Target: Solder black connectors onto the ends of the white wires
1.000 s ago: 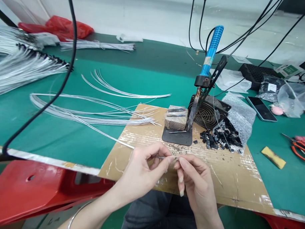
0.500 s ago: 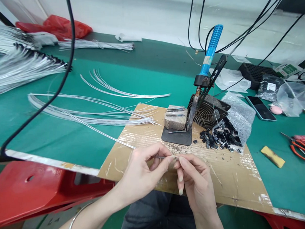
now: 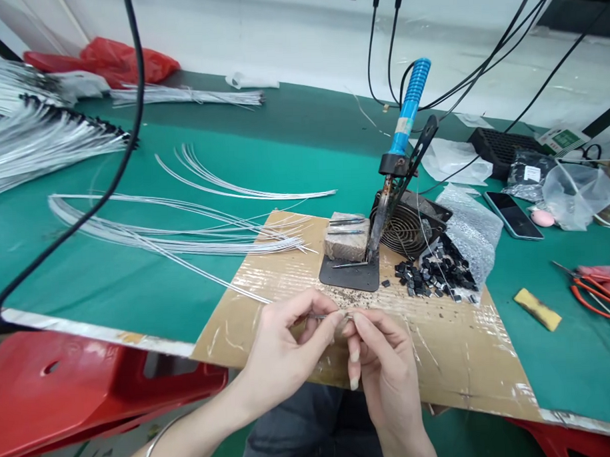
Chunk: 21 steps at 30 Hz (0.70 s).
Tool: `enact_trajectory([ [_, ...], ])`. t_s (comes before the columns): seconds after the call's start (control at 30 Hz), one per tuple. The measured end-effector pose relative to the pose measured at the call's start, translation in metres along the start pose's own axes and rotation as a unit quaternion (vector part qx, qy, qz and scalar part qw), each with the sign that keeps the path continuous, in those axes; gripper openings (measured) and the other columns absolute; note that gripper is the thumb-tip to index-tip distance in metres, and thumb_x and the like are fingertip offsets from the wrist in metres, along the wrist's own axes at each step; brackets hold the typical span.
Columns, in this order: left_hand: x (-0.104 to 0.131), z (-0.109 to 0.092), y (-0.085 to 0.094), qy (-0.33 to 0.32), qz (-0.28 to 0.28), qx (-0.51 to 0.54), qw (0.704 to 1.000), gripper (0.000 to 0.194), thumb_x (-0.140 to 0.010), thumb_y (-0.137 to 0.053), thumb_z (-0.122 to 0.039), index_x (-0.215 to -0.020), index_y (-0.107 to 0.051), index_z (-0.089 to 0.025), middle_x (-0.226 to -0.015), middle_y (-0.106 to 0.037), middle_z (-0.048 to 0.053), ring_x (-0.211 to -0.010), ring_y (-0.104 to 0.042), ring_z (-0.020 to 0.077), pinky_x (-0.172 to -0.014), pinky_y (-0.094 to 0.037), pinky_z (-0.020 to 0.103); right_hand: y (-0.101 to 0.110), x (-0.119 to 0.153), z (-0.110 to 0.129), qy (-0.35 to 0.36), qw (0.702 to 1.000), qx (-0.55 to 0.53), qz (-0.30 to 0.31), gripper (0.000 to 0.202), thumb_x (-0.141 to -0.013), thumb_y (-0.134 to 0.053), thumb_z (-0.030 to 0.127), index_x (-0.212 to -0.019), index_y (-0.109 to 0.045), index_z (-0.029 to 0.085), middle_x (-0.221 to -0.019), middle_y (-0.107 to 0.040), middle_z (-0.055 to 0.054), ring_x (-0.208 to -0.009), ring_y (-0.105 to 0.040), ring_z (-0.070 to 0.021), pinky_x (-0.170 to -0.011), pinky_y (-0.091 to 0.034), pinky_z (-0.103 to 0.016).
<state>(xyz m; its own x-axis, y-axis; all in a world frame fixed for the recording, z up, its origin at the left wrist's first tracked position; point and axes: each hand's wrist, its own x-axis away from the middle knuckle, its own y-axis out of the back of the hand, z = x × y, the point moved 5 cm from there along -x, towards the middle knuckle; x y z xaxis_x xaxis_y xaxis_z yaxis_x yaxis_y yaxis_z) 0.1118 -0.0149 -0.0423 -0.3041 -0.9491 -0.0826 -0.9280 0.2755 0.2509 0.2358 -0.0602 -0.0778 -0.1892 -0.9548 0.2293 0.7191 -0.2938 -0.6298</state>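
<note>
My left hand (image 3: 286, 346) is closed in a pinch, thumb against fingers, on a thin white wire (image 3: 244, 294) that runs in from the left. Fingertip to fingertip with it, my right hand (image 3: 387, 359) pinches the wire's end; the end itself is mostly covered by the fingers. Both hands are above the front of a brown cardboard sheet (image 3: 469, 356). Just beyond them, a blue-handled soldering iron (image 3: 409, 111) leans in its stand, tip down by a dark base plate (image 3: 331, 273). A rough block (image 3: 344, 246) on that plate carries thin metal pieces.
Loose white wires (image 3: 185, 244) lie left of the block. Small black parts (image 3: 431, 274) are heaped before a fan (image 3: 402, 230) and bubble wrap (image 3: 478, 226). A phone (image 3: 513, 214), yellow sponge (image 3: 536, 309) and orange-handled cutters (image 3: 597, 297) lie right. A black cable (image 3: 138, 114) hangs in front.
The whole view has shifted slightly, so the bench things appear a little further left. Both hands keep their pinch on the wire, with hardly any movement of the fingers.
</note>
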Motion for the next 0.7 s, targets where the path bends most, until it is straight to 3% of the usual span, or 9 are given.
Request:
enact_trajectory([
  [0.5, 0.003, -0.0022, 0.0008, -0.065, -0.062, -0.014, 0.996, 0.019, -0.088, -0.066, -0.024, -0.071, -0.07, -0.015, -0.057, -0.065, 0.001, -0.05, -0.056, 0.0108, -0.045, -0.04, 0.019, 0.0002, 0.0014, -0.0028, 0.003, 1.0, -0.012, -0.006, 0.025, -0.074, -0.092, 0.042, -0.074, -0.083, 0.019, -0.053, -0.064, 0.002, -0.033, -0.055, -0.0049, -0.033, -0.048, -0.01],
  [0.7, 0.001, 0.0003, -0.001, -0.044, -0.065, 0.012, 0.997, 0.018, -0.087, -0.067, -0.026, -0.072, -0.07, -0.016, -0.058, -0.065, 0.001, -0.049, -0.054, 0.0105, -0.043, -0.039, 0.018, -0.001, 0.0, -0.0014, 0.007, 1.0, -0.017, 0.004, 0.023, -0.076, -0.091, 0.041, -0.078, -0.085, 0.019, -0.057, -0.067, 0.002, -0.035, -0.057, -0.0052, -0.033, -0.049, -0.01],
])
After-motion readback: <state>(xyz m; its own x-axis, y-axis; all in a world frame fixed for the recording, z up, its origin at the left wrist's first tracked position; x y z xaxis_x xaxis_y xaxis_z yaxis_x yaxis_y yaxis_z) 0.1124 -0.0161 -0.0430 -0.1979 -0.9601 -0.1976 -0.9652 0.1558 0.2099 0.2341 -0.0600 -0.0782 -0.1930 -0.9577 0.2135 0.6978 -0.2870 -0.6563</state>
